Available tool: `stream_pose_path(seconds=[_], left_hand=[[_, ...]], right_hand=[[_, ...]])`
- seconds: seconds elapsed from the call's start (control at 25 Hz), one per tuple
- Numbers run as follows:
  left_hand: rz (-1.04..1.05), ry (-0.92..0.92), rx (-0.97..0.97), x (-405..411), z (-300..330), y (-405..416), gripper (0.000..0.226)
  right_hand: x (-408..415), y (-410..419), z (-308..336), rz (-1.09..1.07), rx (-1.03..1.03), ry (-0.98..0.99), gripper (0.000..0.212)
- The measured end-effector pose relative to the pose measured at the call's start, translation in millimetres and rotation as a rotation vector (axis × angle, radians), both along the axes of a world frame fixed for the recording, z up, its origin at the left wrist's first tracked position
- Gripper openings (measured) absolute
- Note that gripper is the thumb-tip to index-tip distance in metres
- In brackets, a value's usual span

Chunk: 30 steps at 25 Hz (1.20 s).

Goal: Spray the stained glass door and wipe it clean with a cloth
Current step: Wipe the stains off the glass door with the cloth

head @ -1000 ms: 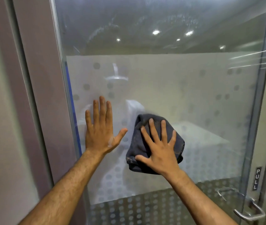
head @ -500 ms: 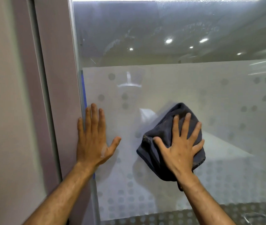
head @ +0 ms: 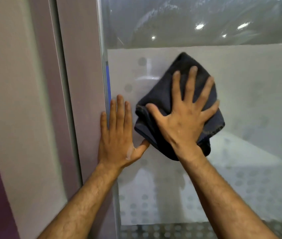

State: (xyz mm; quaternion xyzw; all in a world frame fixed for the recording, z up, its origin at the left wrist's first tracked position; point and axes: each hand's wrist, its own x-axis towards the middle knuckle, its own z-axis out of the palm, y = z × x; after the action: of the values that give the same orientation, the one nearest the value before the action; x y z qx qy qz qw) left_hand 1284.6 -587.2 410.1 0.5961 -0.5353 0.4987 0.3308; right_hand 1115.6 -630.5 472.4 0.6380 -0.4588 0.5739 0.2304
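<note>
Item: cloth [head: 164, 99], dark grey, bunched. Loc: flat on glass door [head: 250, 104], upper part of frosted band, just R of the hinge-side frame [head: 83, 83].

Grip, R: my right hand [head: 183, 121] lies on the cloth w/ fingers straight & fanned, palm pressing it to the pane; no pinch. Cloth sticks out above the fingertips & below the wrist; long axis approx. upper-L to lower-R.

Grip, L: my left hand [head: 118, 135] flat, fingers together, straddling frame edge & glass; holds nothing. Thumb tip just beside cloth's lower-L edge; can't tell if touching.

Key relation: frame sits immediately L of cloth, L hand fills that gap. Unwiped pane looks to lie R & above, w/ smears in clear glass overhead. Judgement: R hand is the working one; next stroke prob. runs R or up.
</note>
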Motion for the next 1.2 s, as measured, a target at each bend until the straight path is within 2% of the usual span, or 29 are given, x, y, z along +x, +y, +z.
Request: stream_pose_path(seconds=[0.12,0.32,0.52,0.8,1.0,1.2], left_hand=[[-0.036,0.010,0.020,1,0,2,0.127],[-0.214,0.045,0.069,4,0,11,0.139],[-0.196,0.025,0.110,4,0,16,0.151],[-0.196,0.087,0.131,1,4,21,0.132],[-0.248,0.193,0.033,-18,19,18,0.108],[-0.298,0.061,0.064,-62,47,6,0.103]], right_hand=[[9,4,-3,0.041,-0.055,0.125,0.108],[-12,-1,-24,0.083,-0.109,0.316,0.112],[-44,-11,-56,0.085,-0.098,0.354,0.109],[-105,-25,-79,0.061,0.000,0.421,0.108],[-142,-34,-88,0.064,0.050,0.426,0.106],[-159,-45,-97,0.069,0.016,0.431,0.103]])
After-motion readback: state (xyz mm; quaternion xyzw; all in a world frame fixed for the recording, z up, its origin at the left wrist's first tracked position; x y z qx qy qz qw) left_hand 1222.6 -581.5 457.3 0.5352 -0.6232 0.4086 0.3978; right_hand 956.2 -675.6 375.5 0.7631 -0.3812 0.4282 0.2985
